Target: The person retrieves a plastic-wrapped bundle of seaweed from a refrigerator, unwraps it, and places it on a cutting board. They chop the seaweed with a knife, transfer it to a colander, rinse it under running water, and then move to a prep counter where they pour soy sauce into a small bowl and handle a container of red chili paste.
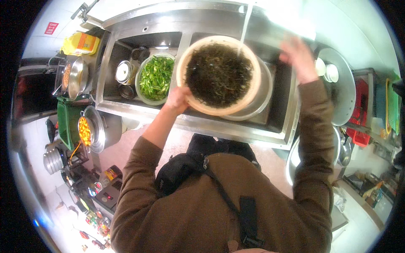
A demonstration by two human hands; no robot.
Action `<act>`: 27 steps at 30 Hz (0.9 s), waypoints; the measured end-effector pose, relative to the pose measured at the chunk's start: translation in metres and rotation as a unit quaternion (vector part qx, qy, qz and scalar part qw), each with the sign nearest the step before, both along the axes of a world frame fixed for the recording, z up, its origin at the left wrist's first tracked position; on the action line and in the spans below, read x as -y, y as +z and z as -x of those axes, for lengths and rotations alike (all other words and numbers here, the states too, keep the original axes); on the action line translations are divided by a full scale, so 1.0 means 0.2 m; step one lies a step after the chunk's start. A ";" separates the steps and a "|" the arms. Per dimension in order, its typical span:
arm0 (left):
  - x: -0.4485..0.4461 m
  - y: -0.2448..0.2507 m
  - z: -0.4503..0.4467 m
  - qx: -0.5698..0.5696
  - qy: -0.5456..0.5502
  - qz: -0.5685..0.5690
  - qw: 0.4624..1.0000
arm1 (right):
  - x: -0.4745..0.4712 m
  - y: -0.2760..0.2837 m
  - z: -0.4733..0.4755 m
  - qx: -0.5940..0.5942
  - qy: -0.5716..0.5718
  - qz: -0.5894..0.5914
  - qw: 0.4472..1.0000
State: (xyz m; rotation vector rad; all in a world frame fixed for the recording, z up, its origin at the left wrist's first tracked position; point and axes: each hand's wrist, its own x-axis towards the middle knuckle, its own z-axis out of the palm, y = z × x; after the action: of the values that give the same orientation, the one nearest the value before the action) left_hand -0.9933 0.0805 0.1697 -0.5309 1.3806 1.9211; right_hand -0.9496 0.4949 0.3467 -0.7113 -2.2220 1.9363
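Note:
A beige plastic basket (189, 109) full of dark, wet, stringy greens (218, 76) is over the right basin of a steel double sink. My left hand (179, 99) grips its lower left rim. Water (246, 28) runs in a stream onto the greens. My right hand (295, 57), blurred, is raised at the sink's right side, fingers apart, with nothing visible in it. Partly beneath the basket is a larger round bowl (267, 91). A pale round container of cut green vegetables (155, 79) stands in the left basin.
A can (124, 72) stands in the left basin. The sink's front edge (202, 126) runs before me. Right of the sink are a large metal pot (343, 91) with white bowls (331, 73) and a red basket (360, 110). A pot (110, 126) and orange chopped pieces (84, 131) are at left.

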 end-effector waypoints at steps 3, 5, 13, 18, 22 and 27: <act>-0.07 0.10 0.02 -0.004 0.105 0.022 0.994 | -0.10 0.31 0.08 -0.212 0.022 -0.130 0.968; -0.23 0.09 0.02 0.014 0.127 0.046 0.991 | -0.11 0.44 0.19 -0.245 0.058 -0.001 0.968; -0.38 0.20 -0.06 0.018 0.154 -0.042 0.987 | -0.14 0.56 0.45 -0.277 0.072 -0.194 0.938; -0.44 0.32 -0.10 0.010 0.027 0.035 0.999 | 0.12 0.59 0.33 -0.231 0.017 -0.072 0.970; -0.40 0.33 -0.10 0.050 0.057 0.014 0.997 | 0.30 0.70 0.25 -0.255 -0.012 -0.114 0.960; -0.45 0.22 -0.05 0.018 -0.012 0.034 0.999 | 0.40 0.70 0.33 -0.261 -0.025 -0.124 0.957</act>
State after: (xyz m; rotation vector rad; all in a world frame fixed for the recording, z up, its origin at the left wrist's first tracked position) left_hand -0.9823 0.1710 0.2131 -0.5758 1.4268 1.8423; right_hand -1.0165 0.4156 0.4864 -0.1856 -2.0268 1.5472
